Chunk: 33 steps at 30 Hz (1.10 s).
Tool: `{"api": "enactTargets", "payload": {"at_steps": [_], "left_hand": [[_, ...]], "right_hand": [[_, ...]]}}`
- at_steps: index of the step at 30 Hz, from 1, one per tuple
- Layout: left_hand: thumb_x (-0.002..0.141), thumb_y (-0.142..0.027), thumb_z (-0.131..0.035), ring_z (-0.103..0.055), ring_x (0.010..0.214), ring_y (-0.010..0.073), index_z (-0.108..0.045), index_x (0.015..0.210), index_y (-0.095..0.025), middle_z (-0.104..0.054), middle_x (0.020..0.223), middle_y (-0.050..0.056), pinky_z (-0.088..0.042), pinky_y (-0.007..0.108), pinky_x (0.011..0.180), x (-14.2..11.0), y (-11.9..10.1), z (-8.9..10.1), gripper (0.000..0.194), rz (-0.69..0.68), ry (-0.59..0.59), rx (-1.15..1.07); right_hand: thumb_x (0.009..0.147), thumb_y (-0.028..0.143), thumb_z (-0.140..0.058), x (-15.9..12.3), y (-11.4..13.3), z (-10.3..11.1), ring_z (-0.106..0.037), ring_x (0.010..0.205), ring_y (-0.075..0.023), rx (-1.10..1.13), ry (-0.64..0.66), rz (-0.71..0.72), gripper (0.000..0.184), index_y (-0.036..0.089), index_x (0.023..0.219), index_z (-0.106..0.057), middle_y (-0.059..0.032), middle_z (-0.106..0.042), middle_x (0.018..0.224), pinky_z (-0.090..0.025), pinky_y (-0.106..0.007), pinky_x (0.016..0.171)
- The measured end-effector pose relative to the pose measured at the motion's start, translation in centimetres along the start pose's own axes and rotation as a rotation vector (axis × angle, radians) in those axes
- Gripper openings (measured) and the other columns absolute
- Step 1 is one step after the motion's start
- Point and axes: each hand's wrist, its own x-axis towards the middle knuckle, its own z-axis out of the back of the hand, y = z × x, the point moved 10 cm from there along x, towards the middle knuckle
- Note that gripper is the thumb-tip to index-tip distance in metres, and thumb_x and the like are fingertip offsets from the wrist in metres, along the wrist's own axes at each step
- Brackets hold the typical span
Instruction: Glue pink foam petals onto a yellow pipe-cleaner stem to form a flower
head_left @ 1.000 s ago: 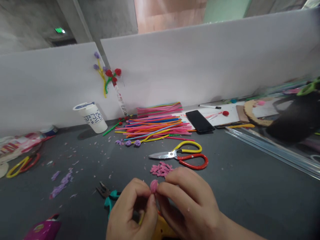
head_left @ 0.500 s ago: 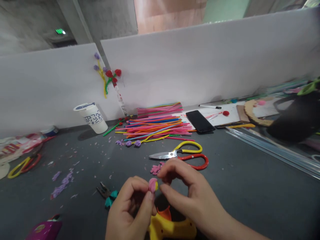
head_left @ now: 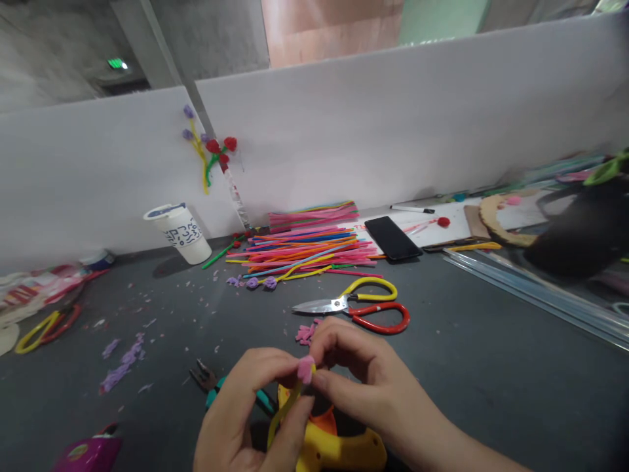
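Observation:
A small pink pipe-cleaner flower with a yellow stem is held up between both hands. My right hand pinches the right side of the bloom with thumb and index finger. Against its left side rests the index finger of my left hand; the thumb is lower and apart, and the stem runs down into this hand. Below them lies a yellow hot-glue gun, partly covered. Just beyond the right hand are cut pink bits and scissors with yellow and red handles.
Teal-handled pliers lie left of my hands, near purple scraps. Further back are a pile of pipe cleaners, a white cup and a phone. Clear rods and a dark pitcher are at right.
My right hand has closed in on the bloom, which has turned and shifted slightly right. My left thumb has dropped away from it, exposing the yellow stem.

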Motion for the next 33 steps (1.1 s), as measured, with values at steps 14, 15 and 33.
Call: {"api": "enactTargets", "payload": {"at_steps": [14,15,33], "left_hand": [[0.075,-0.002,-0.066,-0.064,0.067,0.0113,-0.067,0.082,-0.023,-0.065,0.073,-0.003,-0.054,0.018,0.061,0.5,0.1,-0.4,0.022,-0.055,0.202,-0.056],[0.075,-0.002,-0.066,-0.064,0.067,0.0114,-0.067,0.082,-0.023,-0.066,0.073,-0.003,-0.054,0.018,0.061,0.6,0.1,-0.4,0.023,-0.056,0.196,-0.061],[0.072,0.004,-0.066,-0.064,0.073,0.0122,-0.068,0.089,-0.019,-0.068,0.079,-0.001,-0.053,0.019,0.064,0.0,-0.9,0.1,0.028,-0.223,0.116,-0.049]], "right_hand": [[0.073,0.015,-0.061,-0.3,0.7,-0.4,-0.052,0.072,-0.0127,-0.024,0.033,0.029,0.006,0.018,0.067,-0.059,0.0015,-0.054,0.072,-0.044,-0.025,0.068],[0.073,0.015,-0.061,-0.3,0.7,-0.4,-0.052,0.072,-0.0125,-0.022,0.036,0.031,0.006,0.018,0.067,-0.059,0.0015,-0.054,0.072,-0.044,-0.024,0.067],[0.074,0.012,-0.063,-0.5,1.7,-0.1,-0.056,0.072,-0.0113,-0.098,0.018,0.131,0.005,0.016,0.071,-0.065,0.0010,-0.058,0.074,-0.046,-0.021,0.067]]}}
